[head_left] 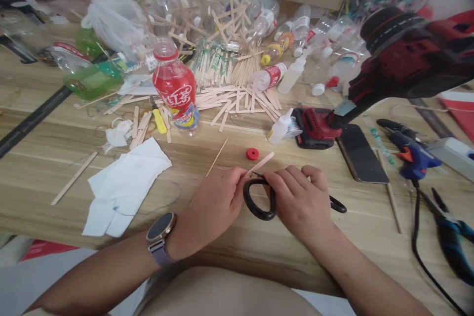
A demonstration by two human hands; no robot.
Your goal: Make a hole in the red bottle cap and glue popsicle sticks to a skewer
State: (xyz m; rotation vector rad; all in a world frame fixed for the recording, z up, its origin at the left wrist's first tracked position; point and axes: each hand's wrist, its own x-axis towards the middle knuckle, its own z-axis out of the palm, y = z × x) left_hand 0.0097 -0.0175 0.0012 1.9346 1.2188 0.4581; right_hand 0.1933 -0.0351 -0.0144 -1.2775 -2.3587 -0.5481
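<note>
My left hand (217, 200), with a watch on its wrist, is closed on a flat wooden craft stick (263, 162) that points up and to the right. My right hand (301, 200) grips black-handled scissors (263, 215); one loop shows beside the thumb and another black handle part sticks out past the far side of the palm. The blades are mostly hidden, with a dark tip close to the stick, and I cannot tell whether they touch it. Just beyond the stick lies a red bottle cap (252, 153) with a hole. A thin stick (217, 156) rests beside the left hand.
A red-labelled bottle (174, 89) stands ahead, near piled craft sticks (237, 101). At right are a red and black power tool (322, 126), a phone (363, 153), a blue glue gun (414, 155) and pliers (450, 237). White paper (129, 187) lies at left.
</note>
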